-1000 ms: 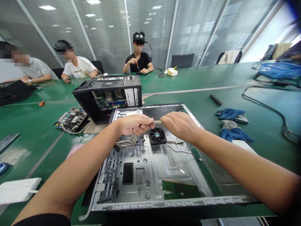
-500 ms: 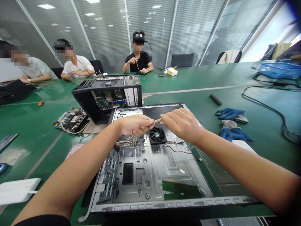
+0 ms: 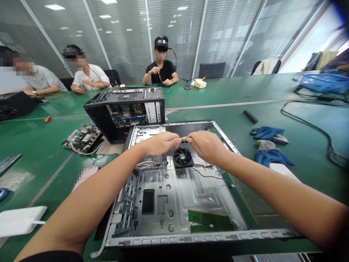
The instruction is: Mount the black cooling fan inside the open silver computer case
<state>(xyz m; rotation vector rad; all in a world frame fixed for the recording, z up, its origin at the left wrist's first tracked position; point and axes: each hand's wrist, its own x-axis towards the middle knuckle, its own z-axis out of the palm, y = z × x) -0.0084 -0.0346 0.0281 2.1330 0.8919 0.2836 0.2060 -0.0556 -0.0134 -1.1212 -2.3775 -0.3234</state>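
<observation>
Between my two hands runs a short stretch of beige twisted cable (image 3: 184,138), above the far half of an open computer case (image 3: 185,198) lying flat. My left hand (image 3: 161,143) pinches it from the left, thumb on top. From the right, my right hand (image 3: 206,145) closes its fingers round it. More beige cable lies in the case below my left hand. Just under the hands sits a black fan (image 3: 182,157), its thin wires trailing right. Two green memory sticks (image 3: 209,219) lie at the near right of the case floor.
Behind the case stands a second black computer tower (image 3: 99,120) with its side open. A loose motherboard (image 3: 84,137) lies to the left. Blue gloves (image 3: 269,145), a black bar (image 3: 250,116) and a black cord (image 3: 311,120) are on the right. Several people sit across the green table.
My right hand has dropped slightly, and its fingers are curled lower round the cable. My left hand has turned a little, still pinching it. The case stays put.
</observation>
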